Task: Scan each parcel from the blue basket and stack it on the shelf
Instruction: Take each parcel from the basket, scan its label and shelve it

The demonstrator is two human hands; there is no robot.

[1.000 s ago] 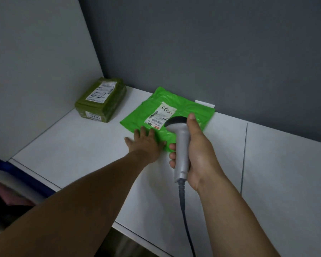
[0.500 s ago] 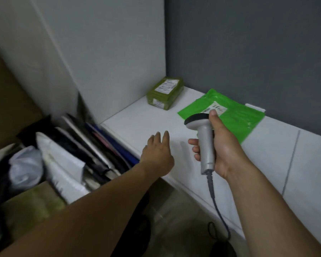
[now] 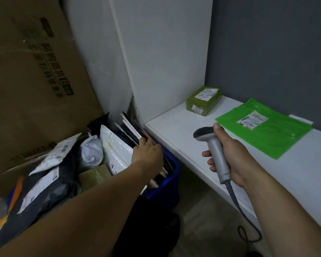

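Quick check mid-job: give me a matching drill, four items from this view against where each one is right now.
Things
1. flat bright green plastic mailer
2. olive green wrapped box parcel
3. grey handheld barcode scanner
4. row of upright flat parcels

Places
A. gripped in the right hand
B. standing in the blue basket, at the left hand
C. in the white shelf back left corner
D. lying flat on the shelf by the grey wall

Pairs: 1-D, 2-C, 3-A, 4-B
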